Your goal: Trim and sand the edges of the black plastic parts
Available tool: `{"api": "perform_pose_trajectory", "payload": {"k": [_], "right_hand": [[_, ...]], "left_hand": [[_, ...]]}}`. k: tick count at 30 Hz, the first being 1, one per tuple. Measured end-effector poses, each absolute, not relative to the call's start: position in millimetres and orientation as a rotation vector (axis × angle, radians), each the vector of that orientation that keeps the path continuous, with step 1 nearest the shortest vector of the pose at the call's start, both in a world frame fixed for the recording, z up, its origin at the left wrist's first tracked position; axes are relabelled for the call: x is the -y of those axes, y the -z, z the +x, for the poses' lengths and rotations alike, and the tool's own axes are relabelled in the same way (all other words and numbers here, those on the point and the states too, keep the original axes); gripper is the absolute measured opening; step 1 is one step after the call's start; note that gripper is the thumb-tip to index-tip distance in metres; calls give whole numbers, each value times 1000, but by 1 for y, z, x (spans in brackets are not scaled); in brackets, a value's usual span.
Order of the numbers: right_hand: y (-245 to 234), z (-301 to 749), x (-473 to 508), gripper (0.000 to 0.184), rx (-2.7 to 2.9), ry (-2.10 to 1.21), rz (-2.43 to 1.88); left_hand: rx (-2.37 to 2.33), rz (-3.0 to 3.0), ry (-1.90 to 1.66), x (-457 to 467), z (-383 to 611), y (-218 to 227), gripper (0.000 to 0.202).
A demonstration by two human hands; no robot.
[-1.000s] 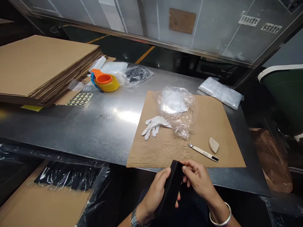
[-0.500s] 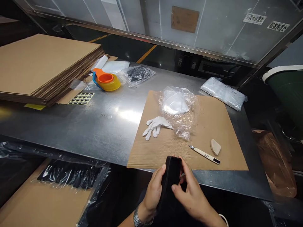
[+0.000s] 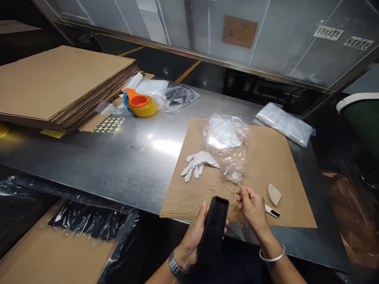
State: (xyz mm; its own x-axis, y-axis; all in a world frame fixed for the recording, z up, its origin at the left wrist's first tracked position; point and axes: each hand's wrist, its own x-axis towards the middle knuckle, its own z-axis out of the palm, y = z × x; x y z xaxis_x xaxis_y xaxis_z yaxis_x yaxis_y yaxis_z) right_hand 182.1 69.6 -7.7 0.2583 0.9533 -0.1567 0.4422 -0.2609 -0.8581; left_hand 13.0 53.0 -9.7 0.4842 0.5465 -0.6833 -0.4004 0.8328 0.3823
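Note:
My left hand (image 3: 191,238) is wrapped round a long black case (image 3: 214,227), held upright just in front of the metal table's (image 3: 112,157) near edge. My right hand (image 3: 253,209) rests on the brown cardboard sheet (image 3: 281,157), fingers curled over the front end of a white craft knife (image 3: 272,212); only the knife's dark-tipped tail shows. A beige wedge-shaped piece (image 3: 274,194) lies just right of that hand. Further back on the sheet are a white glove (image 3: 197,161) and a crumpled clear plastic bag (image 3: 227,142).
A stack of cardboard sheets (image 3: 59,79) fills the table's left. Near it sit an orange and yellow tape dispenser (image 3: 140,104), a sticker sheet (image 3: 108,125) and a bag of black parts (image 3: 177,96). A white packet (image 3: 284,123) lies back right. A plastic-lined carton (image 3: 85,219) stands below left.
My right hand has let go of the black case and moved right and forward onto the cardboard, over the knife. The left hand still holds the case, now with its open face showing.

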Motion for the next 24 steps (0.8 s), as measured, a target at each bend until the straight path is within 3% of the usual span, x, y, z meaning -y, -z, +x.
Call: {"api": "perform_pose_trajectory", "payload": {"k": [4,8,15,24], "right_hand": [[5,209,-134,32,1462,-610,-1813],[9,218,-211,23,1696,-485,-1797],[19,200,-270,29,2019,-488,-1772],[33,214,-284,29,1945,-680,-1757]], "left_hand": [[-1118,523,-839,-68,24,20,36],[-1222,783,-971,-84,39,32,37],[-1499,1350,-980,-96,47,58,51],[-1432,1293,-1087,-108,40,52,42]]}}
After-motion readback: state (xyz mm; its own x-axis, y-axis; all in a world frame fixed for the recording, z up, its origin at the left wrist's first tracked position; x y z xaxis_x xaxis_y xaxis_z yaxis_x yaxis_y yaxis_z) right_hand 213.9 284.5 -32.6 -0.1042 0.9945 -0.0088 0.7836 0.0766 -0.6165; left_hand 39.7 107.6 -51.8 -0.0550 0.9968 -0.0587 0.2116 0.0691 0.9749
